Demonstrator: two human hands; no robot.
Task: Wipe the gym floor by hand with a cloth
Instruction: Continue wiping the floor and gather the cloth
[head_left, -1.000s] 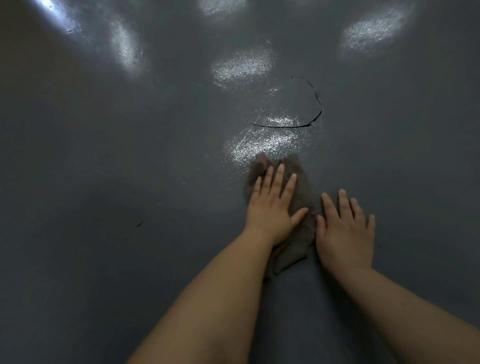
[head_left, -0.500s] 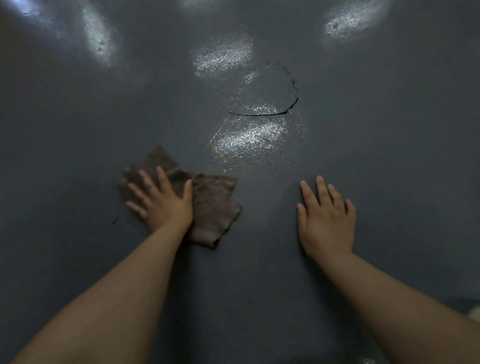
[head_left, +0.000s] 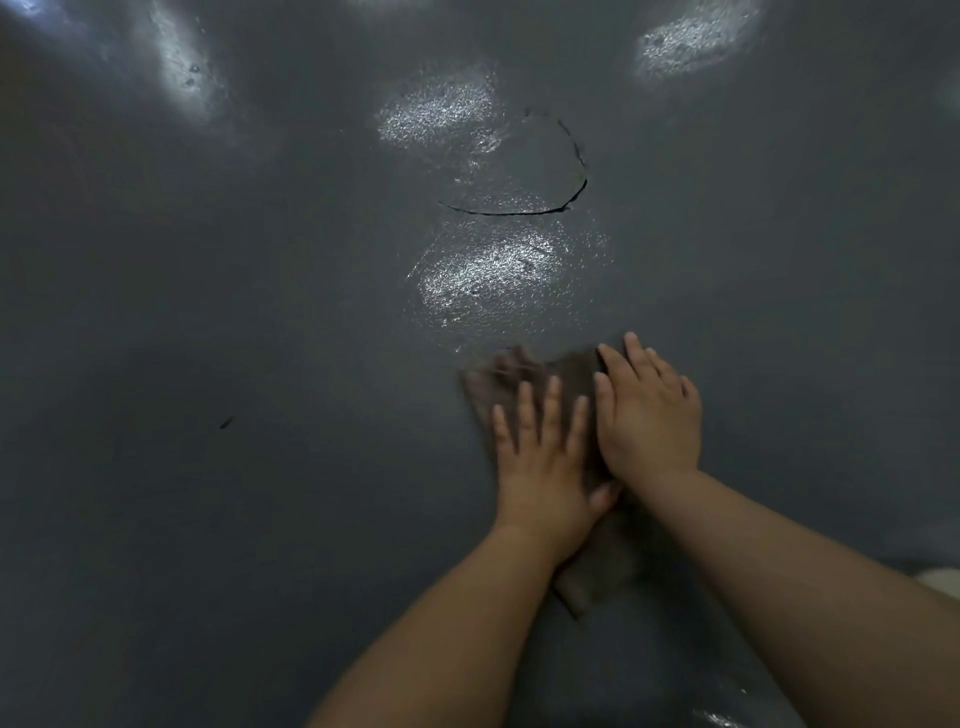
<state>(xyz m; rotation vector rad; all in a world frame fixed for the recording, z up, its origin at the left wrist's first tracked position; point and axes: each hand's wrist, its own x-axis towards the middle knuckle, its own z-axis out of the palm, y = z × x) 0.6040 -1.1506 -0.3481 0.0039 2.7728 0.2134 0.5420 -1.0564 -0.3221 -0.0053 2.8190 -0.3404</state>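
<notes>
A brown cloth lies flat on the dark grey gym floor, mostly covered by my hands. My left hand presses on it with straight, spread fingers. Right beside it, my right hand rests flat, its thumb side over the cloth's right part and its outer fingers on the floor. The cloth's far edge is blurred by motion. Its near corner sticks out between my two forearms.
A curved black crack marks the floor beyond my hands. Bright light patches glint on the wet-looking surface near it. A small dark speck sits to the left. Something pale shows at the right edge.
My left hand has slid the cloth from the left back to the right, up against my right hand. My right hand has stayed flat in about the same place.
</notes>
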